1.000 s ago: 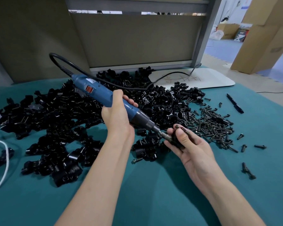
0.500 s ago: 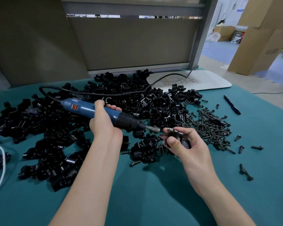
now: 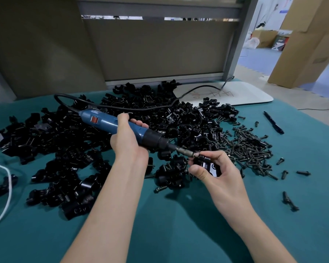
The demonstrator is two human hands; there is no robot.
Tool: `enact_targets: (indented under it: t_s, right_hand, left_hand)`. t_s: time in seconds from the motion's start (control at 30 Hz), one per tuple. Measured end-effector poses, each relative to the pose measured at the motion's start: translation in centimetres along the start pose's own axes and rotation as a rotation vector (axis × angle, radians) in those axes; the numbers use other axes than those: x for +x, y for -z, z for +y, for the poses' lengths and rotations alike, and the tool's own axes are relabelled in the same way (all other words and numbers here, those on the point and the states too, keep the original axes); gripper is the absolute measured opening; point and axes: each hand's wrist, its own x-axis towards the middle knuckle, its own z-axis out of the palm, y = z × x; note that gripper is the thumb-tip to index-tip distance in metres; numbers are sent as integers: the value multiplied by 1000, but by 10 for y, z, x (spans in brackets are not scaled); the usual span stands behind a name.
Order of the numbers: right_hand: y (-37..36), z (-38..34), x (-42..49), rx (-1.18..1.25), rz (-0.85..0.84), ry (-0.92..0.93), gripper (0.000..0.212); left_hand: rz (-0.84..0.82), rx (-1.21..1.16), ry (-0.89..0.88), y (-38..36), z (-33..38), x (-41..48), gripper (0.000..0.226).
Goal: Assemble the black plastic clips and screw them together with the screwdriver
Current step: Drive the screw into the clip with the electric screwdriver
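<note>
My left hand (image 3: 127,139) grips the blue electric screwdriver (image 3: 110,122) around its middle, the tool lying nearly level and pointing right. Its metal bit (image 3: 184,151) meets the top of a black plastic clip (image 3: 207,164). My right hand (image 3: 217,171) holds that clip between thumb and curled fingers, just above the teal cloth. A large heap of black clips (image 3: 84,149) covers the table's left and middle. Black screws (image 3: 249,149) lie in a loose pile to the right of my right hand.
A black pen (image 3: 273,122) lies at the far right near a white board (image 3: 235,93). The screwdriver's black cable (image 3: 141,109) loops over the heap. A white cord (image 3: 6,186) curves at the left edge. Stray screws (image 3: 290,201) dot the teal cloth (image 3: 169,224). A grey partition stands behind.
The screwdriver has dropped from a steep tilt to nearly level. My right hand has turned the clip so the bit now meets its top.
</note>
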Motion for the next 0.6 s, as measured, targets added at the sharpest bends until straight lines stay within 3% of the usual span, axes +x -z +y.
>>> enact_targets:
  t_s: [0.37, 0.6]
  right_hand:
    - [-1, 1, -8, -93, -26, 55, 32]
    - [-1, 0, -8, -80, -17, 57, 33]
  left_hand:
    - [90, 41, 84, 10, -7, 4, 16]
    - [81, 65, 19, 6, -6, 1, 17]
